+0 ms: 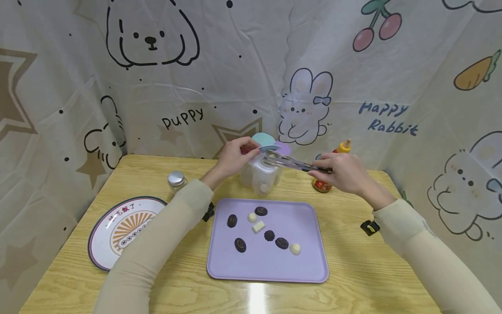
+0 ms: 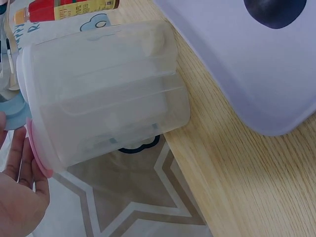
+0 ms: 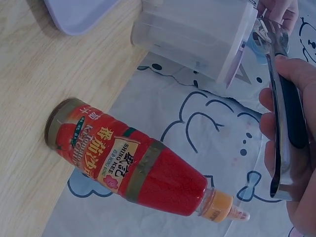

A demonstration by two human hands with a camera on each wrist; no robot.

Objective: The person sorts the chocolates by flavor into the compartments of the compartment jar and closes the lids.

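At the back of the table stands a translucent container [image 1: 256, 176] with several coloured lids on top. My left hand [image 1: 234, 153] pinches the edge of its raised light blue lid [image 1: 270, 148], and other fingers lie by the pink lid [image 2: 37, 153] in the left wrist view. My right hand [image 1: 345, 173] grips metal tongs [image 1: 292, 164] with black handle grips, their tips over the opening under the blue lid. A pale piece [image 2: 155, 42] shows dimly through the container wall near its base.
In front of the container lies a lilac tray [image 1: 270, 268] bearing several dark and white chocolates [image 1: 240, 245]. Left are a patterned oval plate [image 1: 100, 240] and a silver-lidded jar [image 1: 177, 179]. A tomato ketchup bottle [image 3: 123, 153] stands right of the container, beneath my right hand.
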